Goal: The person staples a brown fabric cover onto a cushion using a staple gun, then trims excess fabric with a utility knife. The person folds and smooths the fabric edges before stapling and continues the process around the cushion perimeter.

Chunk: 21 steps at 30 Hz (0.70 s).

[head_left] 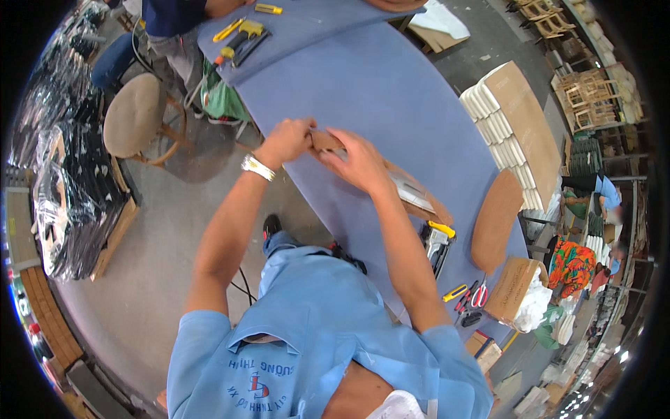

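A long, curved piece with a brown cover and a pale back (413,193) lies over the near edge of the blue-grey table. At its left end, my left hand (285,142) pinches the brown cover. My right hand (357,164) is closed around the same end, thumb and fingers on either side of the cover. Part of the piece is hidden behind my right hand and forearm. Beside its right end lies a staple gun (438,246) with a yellow part. Farther right rests a second brown padded piece (497,222).
A yellow cutter (455,293) and red-handled scissors (479,295) lie by an open cardboard box (511,290). White curved panels (499,143) are stacked beyond the table. A co-worker (174,31) stands at the far left near a round stool (136,115) and another staple gun (244,36).
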Each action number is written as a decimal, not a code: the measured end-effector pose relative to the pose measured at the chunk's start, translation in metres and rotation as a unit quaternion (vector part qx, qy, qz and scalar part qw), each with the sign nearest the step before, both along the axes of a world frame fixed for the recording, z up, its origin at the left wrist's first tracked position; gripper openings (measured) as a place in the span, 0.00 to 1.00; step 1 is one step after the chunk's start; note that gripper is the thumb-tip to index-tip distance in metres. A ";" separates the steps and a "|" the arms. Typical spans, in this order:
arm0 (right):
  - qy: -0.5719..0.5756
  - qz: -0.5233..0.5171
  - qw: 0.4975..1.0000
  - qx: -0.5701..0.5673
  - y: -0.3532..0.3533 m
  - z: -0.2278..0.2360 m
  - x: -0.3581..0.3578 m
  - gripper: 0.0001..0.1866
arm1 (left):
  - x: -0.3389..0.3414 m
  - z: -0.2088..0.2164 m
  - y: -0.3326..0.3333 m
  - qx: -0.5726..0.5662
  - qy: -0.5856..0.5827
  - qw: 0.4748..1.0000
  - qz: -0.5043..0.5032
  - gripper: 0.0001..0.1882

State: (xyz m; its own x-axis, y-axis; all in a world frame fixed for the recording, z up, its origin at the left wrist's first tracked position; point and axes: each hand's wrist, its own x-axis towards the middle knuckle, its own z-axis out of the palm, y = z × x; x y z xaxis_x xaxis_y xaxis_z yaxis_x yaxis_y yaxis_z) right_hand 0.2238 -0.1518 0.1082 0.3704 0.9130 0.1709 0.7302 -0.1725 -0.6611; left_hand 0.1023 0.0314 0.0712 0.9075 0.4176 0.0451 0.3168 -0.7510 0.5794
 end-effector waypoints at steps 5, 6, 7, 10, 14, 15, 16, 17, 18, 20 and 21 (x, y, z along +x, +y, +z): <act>0.070 -0.008 0.996 -0.047 0.029 -0.036 0.026 0.18 | -0.023 -0.020 -0.006 -0.268 -0.089 0.956 0.080 0.20; 0.073 -0.005 0.996 -0.041 0.029 -0.037 0.025 0.17 | -0.033 -0.034 -0.010 -0.313 -0.140 0.935 0.092 0.20; 0.074 -0.013 0.997 -0.035 0.028 -0.041 0.024 0.16 | -0.035 -0.039 -0.014 -0.357 -0.193 0.909 0.094 0.20; 0.094 0.011 0.995 -0.038 0.030 -0.030 0.016 0.20 | -0.045 -0.037 -0.025 -0.420 -0.197 0.876 0.133 0.20; 0.014 0.024 0.999 -0.041 0.030 -0.029 0.023 0.17 | -0.030 -0.044 -0.031 -0.427 -0.225 0.865 0.138 0.17; 0.001 0.032 0.998 -0.050 0.035 -0.028 0.029 0.16 | -0.023 -0.039 -0.030 -0.425 -0.238 0.863 0.137 0.16; -0.017 0.045 0.997 -0.053 0.042 -0.024 0.036 0.15 | -0.019 -0.038 -0.031 -0.409 -0.257 0.865 0.136 0.16; -0.049 0.052 0.997 -0.038 0.043 -0.018 0.039 0.14 | -0.016 -0.040 -0.035 -0.394 -0.275 0.867 0.135 0.15; -0.080 0.064 0.994 -0.024 0.042 -0.013 0.040 0.14 | -0.014 -0.043 -0.037 -0.377 -0.294 0.867 0.139 0.14; -0.137 0.062 0.989 0.001 0.023 -0.006 0.029 0.11 | -0.002 -0.037 -0.045 -0.358 -0.355 0.857 0.108 0.13; -0.166 0.057 0.984 0.021 0.016 -0.003 0.025 0.10 | 0.001 -0.036 -0.049 -0.346 -0.386 0.850 0.093 0.13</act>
